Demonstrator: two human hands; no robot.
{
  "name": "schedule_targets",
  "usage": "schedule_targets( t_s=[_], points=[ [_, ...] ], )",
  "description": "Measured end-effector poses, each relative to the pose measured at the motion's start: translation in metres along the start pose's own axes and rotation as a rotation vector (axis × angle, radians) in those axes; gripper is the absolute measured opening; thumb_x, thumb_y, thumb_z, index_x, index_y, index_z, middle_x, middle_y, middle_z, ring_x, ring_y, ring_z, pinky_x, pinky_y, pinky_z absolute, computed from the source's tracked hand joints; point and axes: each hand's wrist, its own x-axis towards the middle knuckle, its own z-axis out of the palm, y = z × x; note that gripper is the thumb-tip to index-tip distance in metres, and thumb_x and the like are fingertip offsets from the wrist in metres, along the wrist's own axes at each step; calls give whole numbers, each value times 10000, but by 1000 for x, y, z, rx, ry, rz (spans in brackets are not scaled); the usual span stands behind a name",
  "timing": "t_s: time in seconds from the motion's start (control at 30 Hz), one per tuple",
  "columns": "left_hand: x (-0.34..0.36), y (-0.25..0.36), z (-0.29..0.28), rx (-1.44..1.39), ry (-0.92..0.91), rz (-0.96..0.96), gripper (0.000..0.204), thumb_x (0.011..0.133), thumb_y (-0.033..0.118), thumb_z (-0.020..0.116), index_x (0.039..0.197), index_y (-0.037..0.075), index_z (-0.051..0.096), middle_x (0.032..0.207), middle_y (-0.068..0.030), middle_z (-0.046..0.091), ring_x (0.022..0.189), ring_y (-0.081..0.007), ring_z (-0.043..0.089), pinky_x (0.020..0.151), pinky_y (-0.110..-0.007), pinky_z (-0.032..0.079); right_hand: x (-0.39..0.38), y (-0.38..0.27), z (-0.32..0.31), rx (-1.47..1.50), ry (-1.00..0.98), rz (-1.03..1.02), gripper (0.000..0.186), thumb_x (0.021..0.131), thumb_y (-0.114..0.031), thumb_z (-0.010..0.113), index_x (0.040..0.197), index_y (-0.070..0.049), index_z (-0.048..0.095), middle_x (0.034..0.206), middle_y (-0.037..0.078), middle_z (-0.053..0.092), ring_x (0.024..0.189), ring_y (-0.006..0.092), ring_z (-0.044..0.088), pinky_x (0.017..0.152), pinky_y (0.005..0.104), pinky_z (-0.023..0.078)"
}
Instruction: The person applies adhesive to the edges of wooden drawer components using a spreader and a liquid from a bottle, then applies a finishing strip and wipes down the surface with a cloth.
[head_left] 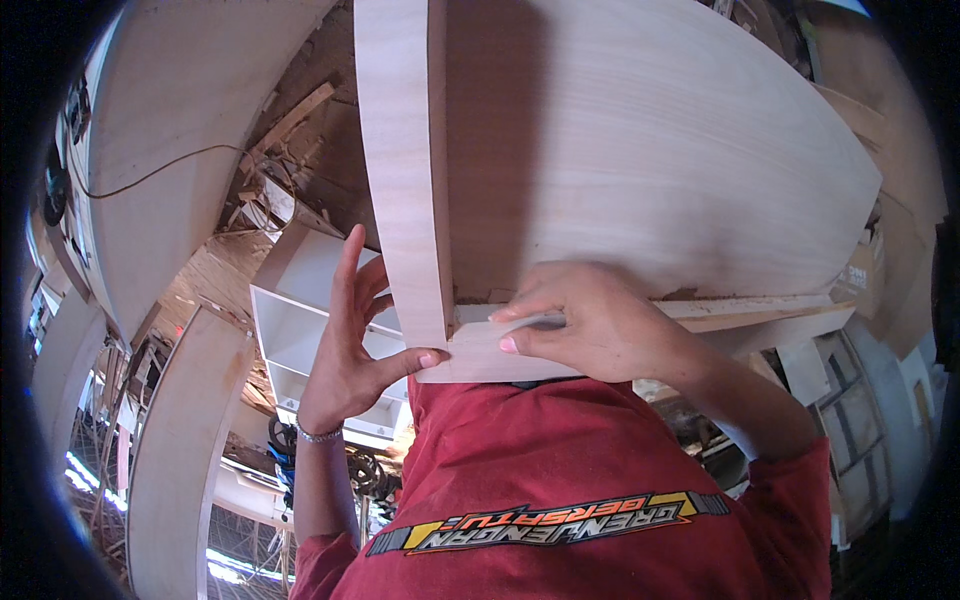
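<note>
A pale wooden panel [660, 150] with raised edge boards lies before me. Its long upright board [400, 170] meets the near edge board [480, 355] at a corner close to my body. My left hand [350, 345] is at that corner, fingers stretched up and apart along the outer side, thumb tip resting on the near board. To the right of the corner, my right hand [600, 325] pinches a thin, pale grey curved sheet [535, 322] between thumb and fingers, against the near board. What the sheet is made of cannot be made out.
A white open-shelved cabinet [290, 325] stands beyond my left hand. Large pale panels [180, 130] lean at the left, with a cable [165, 162] hanging across one. Wood scraps [290, 120] lie on the floor. Cardboard [865, 270] stands at the right.
</note>
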Motion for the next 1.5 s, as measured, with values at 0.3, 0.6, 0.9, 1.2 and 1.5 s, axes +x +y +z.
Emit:
schedule_targets(
  t_s=[0.3, 0.6, 0.9, 1.2, 1.5],
  points=[
    [-1, -1, 0, -27, 11, -4, 1406, 672, 263, 1002, 1690, 144, 40, 1484, -191, 530, 1419, -337, 511, 1169, -519, 420, 6, -8, 3, -64, -19, 83, 345, 918, -320, 777, 1119, -40, 788, 1002, 165, 718, 983, 344, 688, 855, 428, 532],
    [-8, 46, -16, 579, 191, 309, 1353, 617, 286, 1009, 1666, 108, 172, 1549, -198, 504, 1397, -337, 536, 1101, -497, 469, 9, -13, 3, -90, -41, 81, 337, 912, -313, 757, 1134, -61, 791, 1074, 160, 702, 1029, 340, 673, 887, 438, 529],
    [31, 135, 32, 1268, -486, 446, 651, 844, 176, 776, 1423, 35, 513, 940, -140, 682, 962, -301, 641, 913, -383, 506, 13, -10, -5, -53, -168, 123, 330, 893, -283, 753, 1153, -82, 780, 1051, 173, 709, 1041, 346, 681, 934, 435, 530],
    [58, 116, 39, 1276, -697, 423, 553, 906, 115, 687, 1404, -24, 491, 921, -118, 716, 1064, -290, 689, 1082, -416, 426, 10, -17, -8, -113, -177, 208, 333, 904, -311, 738, 1170, -114, 775, 1137, 147, 722, 1064, 351, 688, 954, 434, 534],
    [59, 113, 34, 1267, -708, 512, 447, 797, 190, 820, 1157, 42, 600, 827, -108, 724, 942, -307, 713, 1068, -447, 428, -36, 18, -42, -14, -152, 156, 383, 905, -306, 805, 1166, -28, 767, 1056, 157, 722, 971, 260, 714, 876, 380, 575]
  ],
)
